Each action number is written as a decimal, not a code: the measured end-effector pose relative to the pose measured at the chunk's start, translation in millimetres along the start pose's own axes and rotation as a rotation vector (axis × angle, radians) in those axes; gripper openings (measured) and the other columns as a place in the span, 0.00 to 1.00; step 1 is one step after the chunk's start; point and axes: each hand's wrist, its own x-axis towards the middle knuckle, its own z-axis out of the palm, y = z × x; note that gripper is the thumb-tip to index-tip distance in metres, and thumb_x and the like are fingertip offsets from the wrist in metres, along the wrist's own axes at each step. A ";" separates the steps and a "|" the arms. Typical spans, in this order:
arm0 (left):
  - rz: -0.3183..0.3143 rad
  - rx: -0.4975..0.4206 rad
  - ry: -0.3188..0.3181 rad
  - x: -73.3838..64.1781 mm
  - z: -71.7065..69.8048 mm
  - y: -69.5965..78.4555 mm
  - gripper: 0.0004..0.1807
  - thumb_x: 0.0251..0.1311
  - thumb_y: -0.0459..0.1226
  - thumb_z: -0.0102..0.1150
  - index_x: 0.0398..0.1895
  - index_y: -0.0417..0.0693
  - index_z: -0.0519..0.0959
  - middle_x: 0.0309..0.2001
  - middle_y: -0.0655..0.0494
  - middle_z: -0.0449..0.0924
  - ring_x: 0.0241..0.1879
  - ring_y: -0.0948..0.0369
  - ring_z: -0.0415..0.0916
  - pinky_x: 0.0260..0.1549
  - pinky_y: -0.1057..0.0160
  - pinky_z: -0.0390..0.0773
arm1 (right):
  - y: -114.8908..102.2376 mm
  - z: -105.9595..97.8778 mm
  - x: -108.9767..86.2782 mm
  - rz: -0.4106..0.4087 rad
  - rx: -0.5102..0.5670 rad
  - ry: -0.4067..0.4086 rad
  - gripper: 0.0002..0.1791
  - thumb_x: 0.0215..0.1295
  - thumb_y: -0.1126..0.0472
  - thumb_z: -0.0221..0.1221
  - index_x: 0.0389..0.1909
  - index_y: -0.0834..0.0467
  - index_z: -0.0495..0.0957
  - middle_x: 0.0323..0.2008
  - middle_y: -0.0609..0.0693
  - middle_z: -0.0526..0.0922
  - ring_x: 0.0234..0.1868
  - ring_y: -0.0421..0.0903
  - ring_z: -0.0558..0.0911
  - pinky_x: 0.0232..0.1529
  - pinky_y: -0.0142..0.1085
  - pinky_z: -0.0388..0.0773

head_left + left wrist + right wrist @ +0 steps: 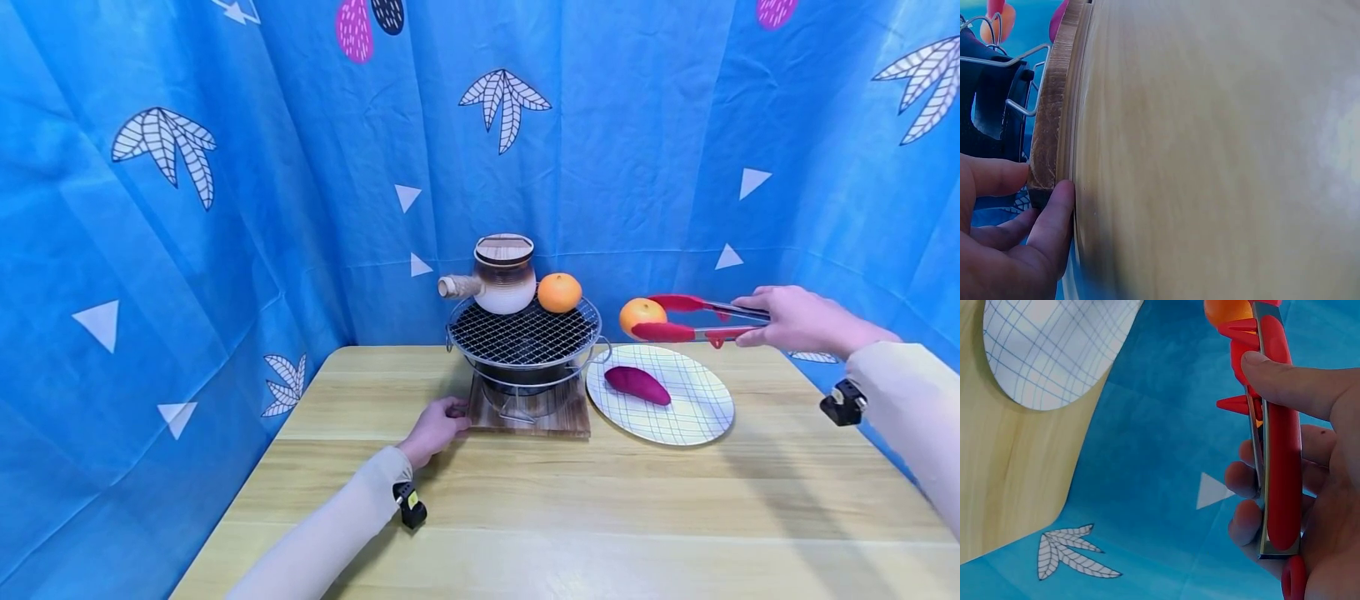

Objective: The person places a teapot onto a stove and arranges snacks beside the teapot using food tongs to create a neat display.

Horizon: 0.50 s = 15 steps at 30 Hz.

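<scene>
My right hand (806,321) grips red-tipped tongs (1284,444), whose tips pinch an orange (642,316) in the air above the back of a checked plate (697,417). On the plate lies a purple sweet potato (637,386). My left hand (435,429) holds the left corner of a wooden board (1054,94), thumb on top and fingers against its edge. A small stove (525,400) with a round wire grill (517,337) stands on the board. A second orange (559,292) and a lidded clay pot (506,287) sit on the grill.
The pot's rope-wrapped handle (461,287) points left. Wire loops stick out at the grill's sides, the right one close to the plate. A blue patterned curtain (637,167) hangs behind the wooden table (562,517) and along both sides.
</scene>
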 end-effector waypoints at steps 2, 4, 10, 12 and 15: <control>0.005 0.000 -0.002 0.5 0.0 -0.3 0.26 0.63 0.27 0.60 0.64 0.31 0.71 0.49 0.38 0.79 0.42 0.50 0.85 0.46 0.56 0.87 | -1.3 -2.5 -1.2 -0.001 0.005 0.003 0.52 0.52 0.38 0.71 0.69 0.68 0.67 0.67 0.80 0.60 0.63 0.80 0.60 0.49 0.77 0.70; 0.007 -0.004 -0.002 0.7 0.1 -0.4 0.26 0.63 0.27 0.60 0.64 0.30 0.71 0.49 0.38 0.79 0.42 0.50 0.85 0.47 0.56 0.87 | -2.3 -5.2 -2.8 -0.003 0.009 0.006 0.52 0.52 0.38 0.72 0.70 0.68 0.66 0.67 0.80 0.60 0.64 0.80 0.60 0.49 0.77 0.70; 0.002 -0.010 0.001 0.3 0.8 0.8 0.25 0.63 0.26 0.59 0.64 0.31 0.71 0.48 0.38 0.80 0.41 0.52 0.85 0.47 0.57 0.87 | -5.5 -13.6 -6.7 -0.007 0.011 0.022 0.52 0.53 0.40 0.72 0.70 0.68 0.66 0.67 0.78 0.60 0.63 0.79 0.60 0.48 0.76 0.71; 0.002 -0.010 0.001 -0.1 0.7 1.4 0.25 0.63 0.26 0.59 0.64 0.30 0.71 0.48 0.38 0.80 0.41 0.52 0.85 0.47 0.57 0.87 | -6.5 -15.9 -7.5 -0.009 0.005 0.029 0.52 0.54 0.40 0.72 0.70 0.68 0.66 0.67 0.78 0.61 0.63 0.78 0.60 0.48 0.75 0.72; 0.005 -0.015 0.001 -0.1 0.7 1.7 0.25 0.63 0.26 0.59 0.64 0.30 0.71 0.48 0.38 0.80 0.41 0.52 0.85 0.47 0.57 0.87 | -8.1 -19.2 -8.9 -0.014 0.002 0.037 0.51 0.55 0.41 0.72 0.70 0.68 0.66 0.66 0.78 0.62 0.62 0.78 0.61 0.47 0.74 0.73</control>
